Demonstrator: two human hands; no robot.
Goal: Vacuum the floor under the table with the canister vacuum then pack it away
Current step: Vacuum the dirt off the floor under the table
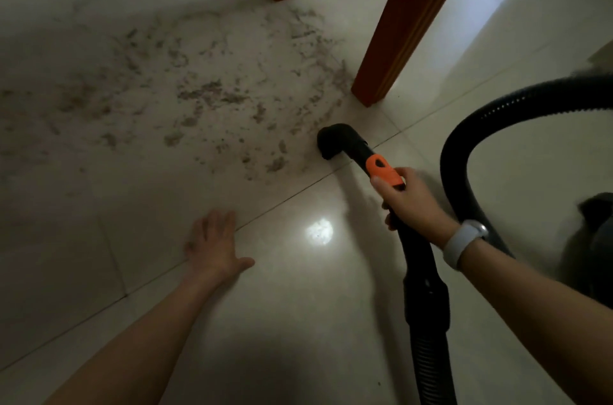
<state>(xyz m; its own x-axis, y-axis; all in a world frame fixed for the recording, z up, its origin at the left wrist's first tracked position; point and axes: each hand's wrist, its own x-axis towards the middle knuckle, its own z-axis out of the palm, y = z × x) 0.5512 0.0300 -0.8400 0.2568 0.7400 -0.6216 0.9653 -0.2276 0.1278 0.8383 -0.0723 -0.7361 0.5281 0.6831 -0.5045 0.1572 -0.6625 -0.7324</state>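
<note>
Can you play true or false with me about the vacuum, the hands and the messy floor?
1. The right hand grips the black vacuum handle with the orange slider. True.
2. The left hand holds a broom. False: it holds nothing, its fingers spread over the pale tiled floor.
3. The grey dust patch is already gone. False: dust lies scattered left of the black nozzle end.
4. Two reddish-brown wooden table legs stand beyond the dust. True.
5. The right wrist wears a white band. True.
</note>
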